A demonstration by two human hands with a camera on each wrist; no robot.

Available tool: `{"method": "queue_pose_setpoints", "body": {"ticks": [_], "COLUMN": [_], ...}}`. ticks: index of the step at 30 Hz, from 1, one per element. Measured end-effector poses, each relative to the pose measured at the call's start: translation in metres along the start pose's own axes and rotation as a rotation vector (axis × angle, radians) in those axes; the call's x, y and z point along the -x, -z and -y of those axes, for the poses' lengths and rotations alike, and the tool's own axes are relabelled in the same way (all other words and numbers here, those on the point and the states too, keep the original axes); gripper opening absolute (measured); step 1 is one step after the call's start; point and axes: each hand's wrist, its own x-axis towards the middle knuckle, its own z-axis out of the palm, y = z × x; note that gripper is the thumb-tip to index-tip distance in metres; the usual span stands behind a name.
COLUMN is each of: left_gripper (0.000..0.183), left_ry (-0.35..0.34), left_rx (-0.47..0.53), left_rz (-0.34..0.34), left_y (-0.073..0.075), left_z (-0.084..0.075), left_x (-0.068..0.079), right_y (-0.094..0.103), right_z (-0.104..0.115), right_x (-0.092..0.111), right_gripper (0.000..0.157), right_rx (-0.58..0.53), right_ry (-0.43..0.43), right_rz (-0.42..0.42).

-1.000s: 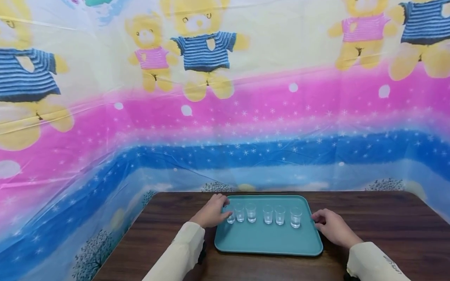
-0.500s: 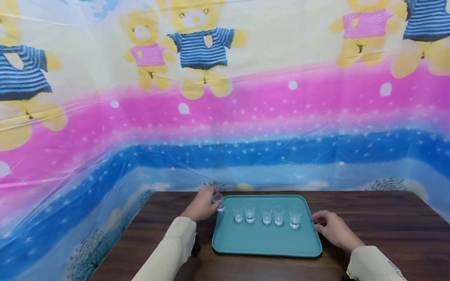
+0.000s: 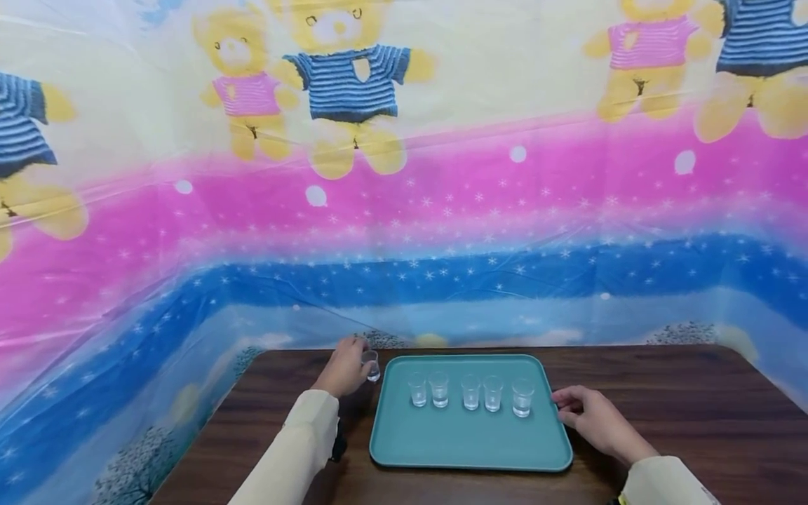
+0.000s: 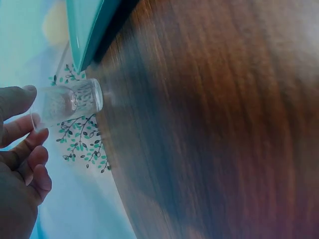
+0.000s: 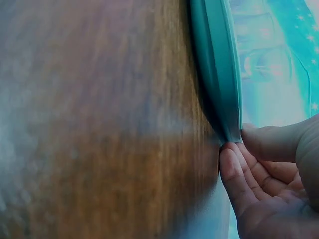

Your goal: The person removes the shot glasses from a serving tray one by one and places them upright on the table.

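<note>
My left hand [image 3: 345, 367] pinches a small clear shot glass [image 3: 372, 367] near its rim, off the left side of the green tray [image 3: 470, 450]. In the left wrist view that shot glass [image 4: 67, 104] stands upright with its base right at the tabletop, thumb and fingers at its mouth. Several similar shot glasses [image 3: 470, 394] with a little clear liquid stand in a row across the tray. At the tray's right edge my right hand [image 3: 595, 419] grips the rim; in the right wrist view the thumb lies over the tray rim [image 5: 219, 64] and the fingers below it.
A dark wooden table [image 3: 669, 393] with rounded far corners carries the tray. Behind it hangs a patterned cloth [image 3: 442, 210] with bears and snowflakes, close to the table's far edge.
My left hand has taken the leftmost shot glass off the tray and carried it left, down to the table beside it. My right hand has stayed at the tray's right rim.
</note>
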Motion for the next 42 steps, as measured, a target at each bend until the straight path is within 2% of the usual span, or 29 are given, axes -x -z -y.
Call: {"method": "queue_pose_setpoints", "body": {"ticks": [12, 17, 20, 23, 25, 27, 31, 38, 42], "left_gripper": [0.027, 0.03, 0.036, 0.035, 0.03, 0.026, 0.026, 0.028, 0.035], "left_ry": [0.019, 0.012, -0.023, -0.103, -0.164, -0.208, -0.236, -0.309, -0.342], "left_rx": [-0.01, -0.009, -0.016, -0.006, 0.02, 0.052, 0.099, 0.121, 0.131], "left_rz": [0.025, 0.002, -0.045, -0.091, -0.093, -0.067, -0.004, 0.018, 0.059], "left_y": [-0.009, -0.007, -0.005, -0.003, -0.001, -0.001, -0.002, -0.005, -0.005], "left_z": [0.002, 0.003, 0.001, -0.004, -0.007, -0.01, -0.016, -0.018, -0.023], "left_x": [-0.017, -0.012, -0.009, -0.006, -0.004, -0.002, 0.002, 0.008, 0.012], "right_y": [0.0, -0.002, -0.001, -0.001, 0.0, 0.0, 0.0, -0.001, -0.001], "right_z": [0.001, 0.002, 0.002, 0.001, 0.0, 0.0, 0.0, -0.001, 0.0], "right_x": [0.0, -0.001, -0.001, -0.001, -0.001, -0.001, 0.0, -0.002, -0.002], "right_gripper": [0.028, 0.028, 0.028, 0.029, 0.029, 0.029, 0.029, 0.028, 0.029], "right_rx": [-0.016, -0.016, -0.016, -0.023, -0.025, -0.03, -0.03, -0.03, -0.029], "right_ry": [-0.019, -0.022, -0.022, -0.027, -0.024, -0.025, -0.026, -0.023, -0.024], "right_rz": [-0.01, -0.006, 0.002, 0.007, 0.008, 0.009, 0.008, 0.004, 0.002]}}
